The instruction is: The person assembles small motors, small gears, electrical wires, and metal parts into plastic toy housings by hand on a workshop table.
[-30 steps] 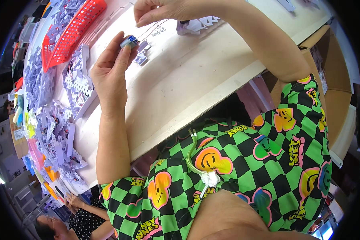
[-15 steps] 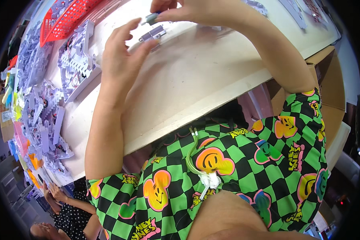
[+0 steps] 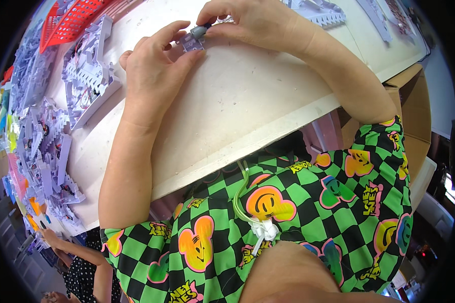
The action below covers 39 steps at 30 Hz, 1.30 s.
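Note:
My left hand (image 3: 154,70) reaches up over the table, thumb and fingers closed around the edges of a small pale-lilac plastic bracket (image 3: 191,45). From the right comes my right hand (image 3: 255,22), its thumb and fingers pinching a small grey cylinder (image 3: 198,32) with a dark end, which looks like a little motor. The cylinder meets the upper right side of the bracket; whether it sits inside is too small to tell. My fingers partly hide both pieces.
On the left stand a lilac plastic assembly (image 3: 88,83) with wires, a red perforated basket (image 3: 68,25) and a heap of similar parts (image 3: 48,141). More lilac pieces (image 3: 321,14) lie at the far right. A cardboard box (image 3: 414,108) is beside the table; another person's arm (image 3: 78,250) shows lower left.
My right hand has brought the grey cylinder down against the bracket; earlier they were apart. My left fingers have closed in on the bracket. The other person's arm has shifted.

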Each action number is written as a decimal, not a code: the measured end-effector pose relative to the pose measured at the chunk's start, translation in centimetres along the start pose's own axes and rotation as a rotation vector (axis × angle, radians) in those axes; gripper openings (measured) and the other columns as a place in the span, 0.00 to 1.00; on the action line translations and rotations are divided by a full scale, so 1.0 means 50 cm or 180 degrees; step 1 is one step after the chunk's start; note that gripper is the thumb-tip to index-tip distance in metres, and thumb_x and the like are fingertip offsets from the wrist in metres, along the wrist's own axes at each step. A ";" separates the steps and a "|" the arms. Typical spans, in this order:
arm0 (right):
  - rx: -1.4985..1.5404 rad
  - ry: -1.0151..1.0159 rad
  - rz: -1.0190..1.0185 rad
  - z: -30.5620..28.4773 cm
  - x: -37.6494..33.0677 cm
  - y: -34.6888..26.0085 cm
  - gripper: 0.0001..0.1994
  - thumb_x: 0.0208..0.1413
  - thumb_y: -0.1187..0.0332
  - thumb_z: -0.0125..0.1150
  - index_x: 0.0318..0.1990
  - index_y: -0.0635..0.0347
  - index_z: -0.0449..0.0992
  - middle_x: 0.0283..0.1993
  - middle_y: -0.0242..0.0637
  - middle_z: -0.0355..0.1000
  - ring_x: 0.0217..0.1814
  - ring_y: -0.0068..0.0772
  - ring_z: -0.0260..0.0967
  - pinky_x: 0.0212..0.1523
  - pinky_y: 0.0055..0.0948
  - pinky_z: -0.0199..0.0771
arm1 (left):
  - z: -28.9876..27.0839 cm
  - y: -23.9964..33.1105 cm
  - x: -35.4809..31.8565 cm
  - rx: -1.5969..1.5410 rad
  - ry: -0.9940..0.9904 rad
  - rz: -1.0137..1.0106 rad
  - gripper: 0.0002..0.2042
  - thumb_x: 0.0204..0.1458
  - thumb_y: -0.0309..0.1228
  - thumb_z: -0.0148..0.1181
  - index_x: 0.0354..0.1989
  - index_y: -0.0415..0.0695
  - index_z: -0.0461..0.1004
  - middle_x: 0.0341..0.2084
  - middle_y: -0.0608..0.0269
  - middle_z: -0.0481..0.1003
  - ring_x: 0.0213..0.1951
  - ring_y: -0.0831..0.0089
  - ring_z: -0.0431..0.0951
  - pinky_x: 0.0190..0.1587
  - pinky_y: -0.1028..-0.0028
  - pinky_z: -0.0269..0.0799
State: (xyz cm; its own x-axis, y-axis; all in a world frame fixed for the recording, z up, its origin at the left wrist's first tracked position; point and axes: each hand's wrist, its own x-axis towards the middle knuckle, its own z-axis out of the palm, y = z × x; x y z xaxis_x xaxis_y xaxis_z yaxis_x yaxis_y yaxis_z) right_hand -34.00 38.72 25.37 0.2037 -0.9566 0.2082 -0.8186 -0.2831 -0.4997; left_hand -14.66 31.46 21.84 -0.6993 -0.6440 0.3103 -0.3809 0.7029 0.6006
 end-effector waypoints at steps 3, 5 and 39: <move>-0.0077 -0.0010 -0.0088 -0.014 -0.010 -0.007 0.10 0.51 0.68 0.64 0.37 0.66 0.78 0.34 0.48 0.76 0.39 0.45 0.74 0.43 0.35 0.73 | -0.008 0.013 -0.005 0.0392 -0.0159 0.0215 0.17 0.42 0.36 0.68 0.44 0.55 0.79 0.34 0.69 0.80 0.39 0.70 0.75 0.48 0.65 0.52; -0.0142 -0.0013 -0.0244 -0.019 -0.010 -0.006 0.10 0.51 0.68 0.63 0.37 0.66 0.78 0.34 0.47 0.76 0.39 0.45 0.74 0.43 0.34 0.73 | -0.007 0.011 -0.010 0.0575 -0.0110 0.0382 0.17 0.43 0.36 0.67 0.44 0.56 0.80 0.35 0.69 0.80 0.40 0.71 0.74 0.49 0.65 0.51; -0.2186 0.0263 0.0033 0.022 0.255 0.206 0.08 0.46 0.74 0.54 0.25 0.62 0.80 0.28 0.49 0.76 0.34 0.48 0.76 0.36 0.40 0.76 | -0.183 -0.122 0.230 0.2135 -0.0515 -0.0164 0.14 0.53 0.42 0.55 0.45 0.55 0.80 0.37 0.59 0.80 0.44 0.61 0.78 0.45 0.55 0.57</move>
State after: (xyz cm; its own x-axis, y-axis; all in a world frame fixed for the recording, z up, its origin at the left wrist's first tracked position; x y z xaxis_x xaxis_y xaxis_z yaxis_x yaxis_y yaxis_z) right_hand -39.26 23.54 21.93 0.1748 -0.9430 0.2832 -0.9805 -0.1404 0.1379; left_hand -14.82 17.02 28.50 -0.7317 -0.6652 0.1484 -0.6715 0.7409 0.0101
